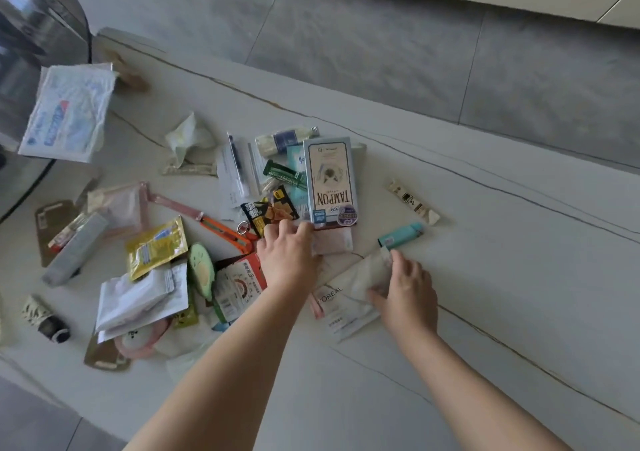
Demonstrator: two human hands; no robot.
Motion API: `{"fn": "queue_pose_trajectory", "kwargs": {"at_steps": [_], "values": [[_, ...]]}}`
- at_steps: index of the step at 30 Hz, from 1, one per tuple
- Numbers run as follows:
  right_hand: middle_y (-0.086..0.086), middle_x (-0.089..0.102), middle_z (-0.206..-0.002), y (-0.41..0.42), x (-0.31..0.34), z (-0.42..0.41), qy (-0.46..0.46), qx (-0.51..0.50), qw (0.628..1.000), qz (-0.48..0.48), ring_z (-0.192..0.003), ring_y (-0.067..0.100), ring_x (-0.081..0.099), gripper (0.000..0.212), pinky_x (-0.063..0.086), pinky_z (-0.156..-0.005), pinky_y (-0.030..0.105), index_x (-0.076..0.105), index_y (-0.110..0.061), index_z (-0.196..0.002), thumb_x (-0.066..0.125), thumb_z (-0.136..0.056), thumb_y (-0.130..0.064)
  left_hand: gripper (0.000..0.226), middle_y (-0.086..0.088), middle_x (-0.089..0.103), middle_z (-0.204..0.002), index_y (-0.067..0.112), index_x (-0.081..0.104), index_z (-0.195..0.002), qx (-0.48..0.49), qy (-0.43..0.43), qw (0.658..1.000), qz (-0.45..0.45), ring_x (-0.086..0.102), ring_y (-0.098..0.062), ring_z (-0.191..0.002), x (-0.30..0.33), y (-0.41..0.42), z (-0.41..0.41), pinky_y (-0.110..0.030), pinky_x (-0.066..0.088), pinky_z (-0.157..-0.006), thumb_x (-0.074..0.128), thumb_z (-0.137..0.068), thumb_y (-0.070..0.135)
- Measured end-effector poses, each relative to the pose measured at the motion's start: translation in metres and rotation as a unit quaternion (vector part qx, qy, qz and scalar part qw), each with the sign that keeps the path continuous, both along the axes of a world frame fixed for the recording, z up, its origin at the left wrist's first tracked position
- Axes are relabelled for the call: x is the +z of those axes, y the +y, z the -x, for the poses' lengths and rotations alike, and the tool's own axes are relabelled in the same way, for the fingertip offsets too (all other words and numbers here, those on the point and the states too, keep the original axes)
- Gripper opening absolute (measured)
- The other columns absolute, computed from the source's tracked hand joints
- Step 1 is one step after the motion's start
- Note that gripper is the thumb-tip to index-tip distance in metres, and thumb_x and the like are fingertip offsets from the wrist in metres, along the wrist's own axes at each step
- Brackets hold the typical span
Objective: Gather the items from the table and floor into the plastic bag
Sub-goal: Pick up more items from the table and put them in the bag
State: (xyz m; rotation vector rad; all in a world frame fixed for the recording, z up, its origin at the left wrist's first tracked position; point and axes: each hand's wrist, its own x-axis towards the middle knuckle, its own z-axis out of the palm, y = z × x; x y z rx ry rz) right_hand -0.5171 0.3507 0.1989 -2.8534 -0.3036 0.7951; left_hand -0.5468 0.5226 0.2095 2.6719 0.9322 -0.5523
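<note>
Left of your left hand (289, 255) the pale marbled tabletop (485, 277) is crowded: the orange folding cutter (228, 232), the green avocado-shaped pouch (201, 270) and the gold foil sachet (156, 248) lie close together, leaving no bare lane there. Just beyond its fingertips the grey-blue tampon box (330, 180) and the black snack packet (268, 213) block the way forward. To the right of your right hand (407, 293) the surface is bare, with only the teal plastic lighter (401, 235) just beyond it and the cream printed stick sachet (414, 201) farther off.
</note>
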Motion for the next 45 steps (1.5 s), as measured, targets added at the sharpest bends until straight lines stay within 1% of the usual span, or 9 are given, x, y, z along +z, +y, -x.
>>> {"fn": "queue_pose_trajectory", "kwargs": {"at_steps": [7, 12, 16, 23, 26, 32, 37, 40, 45], "values": [[0.008, 0.061, -0.098, -0.017, 0.014, -0.012, 0.117, -0.127, 0.978, -0.12, -0.092, 0.029, 0.057, 0.027, 0.039, -0.067, 0.031, 0.048, -0.009, -0.098, 0.065, -0.082, -0.022, 0.053, -0.001, 0.05, -0.128, 0.021, 0.045, -0.124, 0.026, 0.016, 0.999, 0.008, 0.039, -0.023, -0.123, 0.015, -0.019, 0.001, -0.037, 0.028, -0.105, 0.063, -0.081, 0.047], [0.004, 0.051, -0.075, -0.042, 0.037, -0.026, 0.186, -0.15, 0.961, -0.143, -0.071, 0.023, 0.047, 0.015, 0.031, -0.053, 0.028, 0.043, -0.013, -0.079, 0.058, -0.079, -0.008, 0.051, -0.004, 0.058, -0.116, 0.016, 0.042, -0.116, 0.094, 0.006, 0.989, 0.118, 0.055, -0.023, -0.106, 0.031, -0.035, 0.009, -0.035, 0.045, -0.09, 0.071, -0.079, 0.035], [-0.001, 0.056, -0.081, -0.063, 0.05, -0.035, 0.19, -0.212, 0.944, -0.166, -0.077, 0.022, 0.054, 0.022, 0.037, -0.055, 0.025, 0.049, -0.016, -0.09, 0.062, -0.076, -0.005, 0.071, -0.007, 0.047, -0.124, 0.02, 0.036, -0.136, 0.074, 0.031, 0.985, 0.155, 0.051, -0.024, -0.112, 0.038, -0.052, 0.012, -0.037, 0.05, -0.089, 0.071, -0.078, 0.043], [0.004, 0.054, -0.065, -0.09, 0.045, -0.054, 0.169, -0.367, 0.889, -0.218, -0.064, 0.02, 0.047, 0.019, 0.038, -0.061, 0.029, 0.058, -0.005, -0.076, 0.061, -0.062, -0.017, 0.059, -0.012, 0.047, -0.12, 0.011, 0.043, -0.13, 0.098, -0.008, 0.975, 0.2, 0.051, -0.029, -0.108, 0.033, -0.075, -0.018, -0.037, 0.044, -0.088, 0.058, -0.088, 0.048], [0.002, 0.056, -0.081, -0.1, 0.037, -0.052, 0.195, -0.403, 0.866, -0.223, -0.074, 0.023, 0.052, 0.021, 0.043, -0.066, 0.03, 0.053, -0.015, -0.094, 0.056, -0.076, -0.004, 0.05, -0.011, 0.054, -0.116, 0.012, 0.046, -0.126, 0.116, -0.007, 0.967, 0.229, 0.055, -0.029, -0.103, 0.023, -0.088, -0.028, -0.036, 0.047, -0.084, 0.058, -0.088, 0.042], [0.01, 0.059, -0.075, -0.122, 0.018, -0.039, 0.139, -0.39, 0.888, -0.201, -0.065, 0.021, 0.048, 0.014, 0.033, -0.056, 0.026, 0.062, -0.005, -0.086, 0.057, -0.074, 0.0, 0.029, -0.002, 0.059, -0.096, 0.017, 0.053, -0.103, 0.185, 0.013, 0.932, 0.313, 0.055, -0.015, -0.071, 0.01, -0.115, -0.019, -0.023, 0.043, -0.051, 0.066, -0.082, 0.032], [0.008, 0.055, -0.071, -0.138, 0.012, -0.04, 0.093, -0.375, 0.906, -0.175, -0.067, 0.024, 0.047, 0.012, 0.03, -0.052, 0.028, 0.059, -0.001, -0.084, 0.054, -0.085, -0.011, 0.04, -0.005, 0.052, -0.116, 0.015, 0.056, -0.117, 0.082, 0.011, 0.967, 0.241, 0.047, -0.023, -0.107, -0.001, -0.124, -0.014, -0.031, 0.041, -0.09, 0.066, -0.082, 0.03], [0.002, 0.06, -0.084, -0.14, 0.01, -0.041, 0.091, -0.372, 0.906, -0.179, -0.079, 0.024, 0.053, 0.007, 0.033, -0.057, 0.029, 0.058, -0.011, -0.093, 0.053, -0.088, -0.011, 0.046, -0.003, 0.046, -0.122, 0.017, 0.049, -0.125, 0.044, 0.012, 0.977, 0.207, 0.04, -0.022, -0.115, -0.005, -0.128, -0.019, -0.03, 0.038, -0.09, 0.065, -0.082, 0.025], [-0.002, 0.059, -0.094, -0.14, 0.004, -0.035, 0.111, -0.364, 0.907, -0.18, -0.08, 0.02, 0.054, 0.032, 0.034, -0.052, 0.019, 0.052, -0.017, -0.111, 0.057, -0.082, -0.005, 0.044, -0.007, 0.04, -0.124, 0.012, 0.048, -0.122, 0.06, 0.01, 0.987, 0.15, 0.039, -0.025, -0.116, -0.014, -0.137, -0.022, -0.033, 0.043, -0.089, 0.063, -0.083, 0.026]]}}
